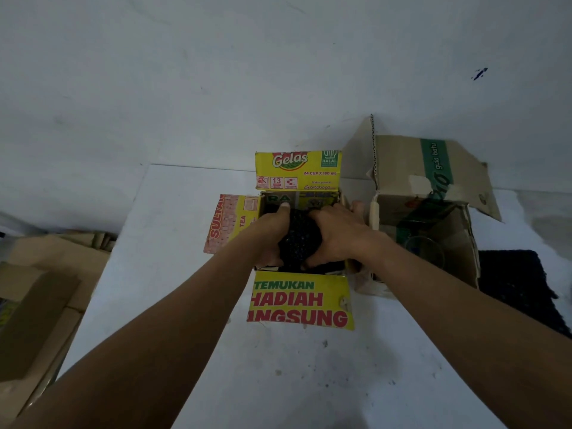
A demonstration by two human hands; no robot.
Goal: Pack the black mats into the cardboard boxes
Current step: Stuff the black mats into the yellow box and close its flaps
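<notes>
My left arm reaches in from seven o'clock and my right from four o'clock, both nearly straight. My left hand (272, 233) and right hand (339, 235) meet, fingers curled, gripping the black mat (298, 235) between them.

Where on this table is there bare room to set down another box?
The table is bare left of the yellow box and in front of its near flap. The right is crowded: brown box, then a spare black mat.

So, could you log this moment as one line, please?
left hand, right hand grip black mat | partly inside yellow box | brown box open beside
</notes>
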